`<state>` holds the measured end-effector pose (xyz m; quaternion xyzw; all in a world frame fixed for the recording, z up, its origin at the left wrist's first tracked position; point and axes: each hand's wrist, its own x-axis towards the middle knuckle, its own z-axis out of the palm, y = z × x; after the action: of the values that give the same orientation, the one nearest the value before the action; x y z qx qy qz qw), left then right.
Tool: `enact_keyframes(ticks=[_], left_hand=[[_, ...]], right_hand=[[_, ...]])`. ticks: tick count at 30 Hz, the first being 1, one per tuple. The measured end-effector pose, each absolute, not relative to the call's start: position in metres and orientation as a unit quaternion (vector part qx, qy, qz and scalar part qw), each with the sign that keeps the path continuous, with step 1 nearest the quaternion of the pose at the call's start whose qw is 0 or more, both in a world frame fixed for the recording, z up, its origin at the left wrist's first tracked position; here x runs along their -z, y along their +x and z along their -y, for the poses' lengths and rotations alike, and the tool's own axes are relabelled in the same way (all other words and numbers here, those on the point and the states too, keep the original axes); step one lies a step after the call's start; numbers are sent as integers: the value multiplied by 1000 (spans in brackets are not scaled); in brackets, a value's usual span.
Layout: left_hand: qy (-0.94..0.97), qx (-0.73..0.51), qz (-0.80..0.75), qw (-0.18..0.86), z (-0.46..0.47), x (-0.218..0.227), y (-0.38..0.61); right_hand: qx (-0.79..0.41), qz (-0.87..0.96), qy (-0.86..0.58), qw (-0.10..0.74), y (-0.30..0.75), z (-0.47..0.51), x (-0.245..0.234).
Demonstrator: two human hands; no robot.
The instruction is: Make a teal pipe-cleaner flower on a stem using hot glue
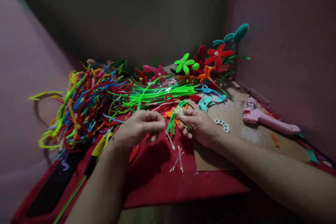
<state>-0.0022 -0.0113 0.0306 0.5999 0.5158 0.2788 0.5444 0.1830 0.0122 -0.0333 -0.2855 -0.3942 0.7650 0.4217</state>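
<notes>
In my right hand (pixel 201 126) is a bundle of pale yellow-tipped flower stamens (pixel 179 110), gripped between thumb and fingers. My left hand (pixel 143 127) is closed in a pinch just left of it, with thin white stamens (pixel 170 141) hanging from the fingertips. Below the hands, several loose stamens (pixel 179 160) lie crossed on the red cloth (pixel 162 189). Short green and orange pipe cleaner pieces (pixel 172 124) lie behind the bundle, partly covered by it. Something red and rounded (pixel 134 153) shows under my left wrist, mostly hidden.
A tangled heap of coloured pipe cleaners (pixel 86 101) fills the left, beside yellow-black pliers (pixel 98 148). Green pipe cleaners (pixel 162 94) lie at the back, with finished flowers (pixel 216 54) behind. On the right, a cardboard sheet (pixel 217 161) bears a pink glue gun (pixel 270 119).
</notes>
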Motion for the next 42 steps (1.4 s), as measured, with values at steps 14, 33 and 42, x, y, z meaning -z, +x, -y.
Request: enact_keyframes(ticks=[14,33,42], left_hand=[[690,-96,-553,457,13,-19,18],[614,-383,-565,396,13,-19,28],[615,-419,-567,354,16,-23,23]], right_hand=[[-765,409,-285,407,185,-10,32],[-762,431,-295,382,184,-8,32],[-779,399,-264,405,182,-7,32]])
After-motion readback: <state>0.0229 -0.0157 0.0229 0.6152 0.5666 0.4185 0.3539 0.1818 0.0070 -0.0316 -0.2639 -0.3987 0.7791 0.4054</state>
